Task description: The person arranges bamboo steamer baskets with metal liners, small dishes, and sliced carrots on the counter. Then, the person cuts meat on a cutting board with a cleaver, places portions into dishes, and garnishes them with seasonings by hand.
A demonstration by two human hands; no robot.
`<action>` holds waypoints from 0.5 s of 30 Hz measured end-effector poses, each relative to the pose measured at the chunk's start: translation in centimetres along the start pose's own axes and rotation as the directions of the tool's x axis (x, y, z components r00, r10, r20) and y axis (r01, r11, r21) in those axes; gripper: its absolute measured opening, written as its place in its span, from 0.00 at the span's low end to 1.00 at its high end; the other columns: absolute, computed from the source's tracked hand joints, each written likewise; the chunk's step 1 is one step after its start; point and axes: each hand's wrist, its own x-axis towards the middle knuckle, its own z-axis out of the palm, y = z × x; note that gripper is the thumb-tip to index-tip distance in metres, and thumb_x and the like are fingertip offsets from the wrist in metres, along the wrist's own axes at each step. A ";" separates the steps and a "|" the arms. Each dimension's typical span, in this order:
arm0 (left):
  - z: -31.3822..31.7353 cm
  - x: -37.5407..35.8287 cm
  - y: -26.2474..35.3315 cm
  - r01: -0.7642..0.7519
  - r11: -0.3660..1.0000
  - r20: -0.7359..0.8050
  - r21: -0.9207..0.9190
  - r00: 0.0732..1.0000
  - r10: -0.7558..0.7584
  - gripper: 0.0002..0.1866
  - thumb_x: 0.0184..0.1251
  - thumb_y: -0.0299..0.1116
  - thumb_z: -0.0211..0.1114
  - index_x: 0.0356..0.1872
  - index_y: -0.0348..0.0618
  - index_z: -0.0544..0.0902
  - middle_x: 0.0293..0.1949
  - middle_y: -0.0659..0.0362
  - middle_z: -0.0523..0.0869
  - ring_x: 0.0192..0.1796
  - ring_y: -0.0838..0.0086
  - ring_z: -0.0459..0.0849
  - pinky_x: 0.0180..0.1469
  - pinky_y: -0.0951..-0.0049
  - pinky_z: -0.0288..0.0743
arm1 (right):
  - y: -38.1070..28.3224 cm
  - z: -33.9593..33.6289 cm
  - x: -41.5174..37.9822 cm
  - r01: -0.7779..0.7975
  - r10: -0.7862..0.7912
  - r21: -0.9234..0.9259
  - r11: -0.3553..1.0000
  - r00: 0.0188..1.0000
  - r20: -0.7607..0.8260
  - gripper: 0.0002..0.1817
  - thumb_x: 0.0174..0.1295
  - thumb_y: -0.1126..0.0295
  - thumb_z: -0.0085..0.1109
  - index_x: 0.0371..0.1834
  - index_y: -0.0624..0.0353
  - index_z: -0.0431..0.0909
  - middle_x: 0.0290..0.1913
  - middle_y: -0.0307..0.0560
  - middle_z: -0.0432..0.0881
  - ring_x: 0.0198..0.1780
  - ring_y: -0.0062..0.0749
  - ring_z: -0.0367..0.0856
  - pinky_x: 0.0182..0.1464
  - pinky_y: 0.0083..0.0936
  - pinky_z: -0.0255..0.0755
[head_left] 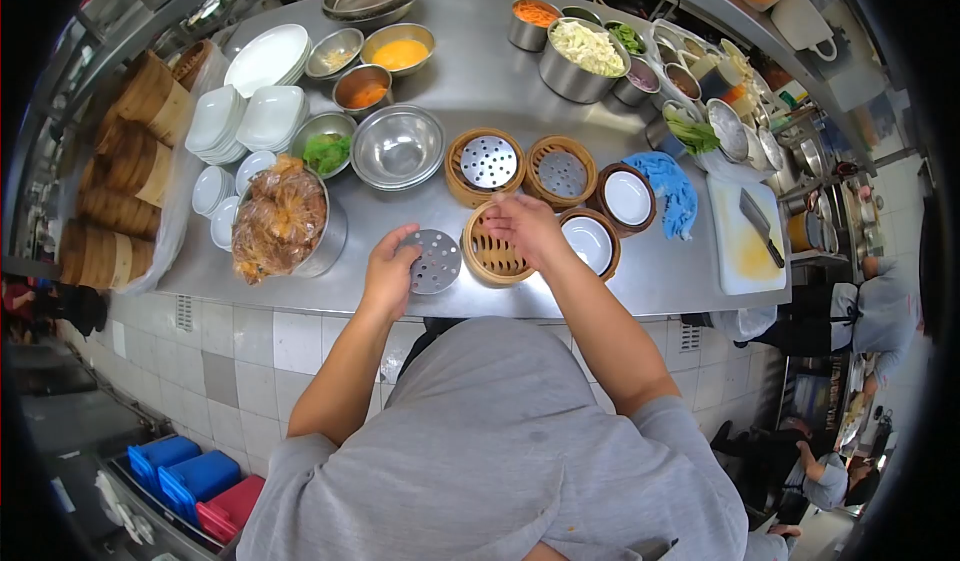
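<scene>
My left hand [388, 273] grips a round perforated metal disc [437, 263] by its left edge, just above the steel table. Over the bamboo steamer [492, 264], whose slatted base shows, hovers my right hand [525, 229]; its fingers are loosely bent and apart, with nothing visible in them. Behind it stand two more steamers, one with a shiny perforated disc [488, 163] and one with a duller disc [562, 175]. To the right, a white dish [628, 198] sits in a darker steamer, and another white dish [587, 244] lies in a steamer partly behind my right wrist.
Left stand a plastic-wrapped brown bundle [280, 216] in a metal pot, stacked white plates [268, 59] and steel bowls [398, 148]. Right are a blue cloth [665, 191] and a knife [762, 226] on a white cutting board [740, 261]. Chopped vegetables [588, 49] fill a pot at the back.
</scene>
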 end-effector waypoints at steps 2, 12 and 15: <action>-0.7 0.2 -0.6 -0.022 0.999 -0.008 -0.036 1.000 0.022 0.23 0.75 0.23 0.60 0.70 0.35 0.79 0.51 0.53 0.88 0.48 0.72 0.88 0.51 0.70 0.83 | -0.9 -1.4 0.2 0.050 -0.059 -0.158 0.986 0.997 -0.050 0.15 0.78 0.63 0.62 0.59 0.61 0.84 0.50 0.51 0.88 0.47 0.39 0.90 0.52 0.32 0.86; -5.7 -2.7 -2.8 -0.025 0.999 -0.132 -0.037 0.991 0.020 0.24 0.75 0.20 0.59 0.71 0.37 0.78 0.51 0.53 0.88 0.49 0.72 0.88 0.54 0.71 0.85 | -8.6 -11.4 13.8 0.375 -0.377 -0.714 -0.592 0.654 0.656 0.21 0.68 0.74 0.57 0.64 0.53 0.84 0.61 0.53 0.86 0.69 0.52 0.80 0.72 0.48 0.74; -7.6 -4.2 -3.6 -0.024 0.998 -0.238 -0.063 0.971 0.009 0.22 0.75 0.20 0.61 0.69 0.35 0.80 0.50 0.53 0.88 0.48 0.72 0.88 0.52 0.71 0.84 | -10.4 -8.7 13.9 0.317 -0.123 -0.741 -0.592 0.873 0.471 0.17 0.70 0.75 0.54 0.59 0.55 0.84 0.57 0.51 0.88 0.62 0.52 0.86 0.63 0.46 0.81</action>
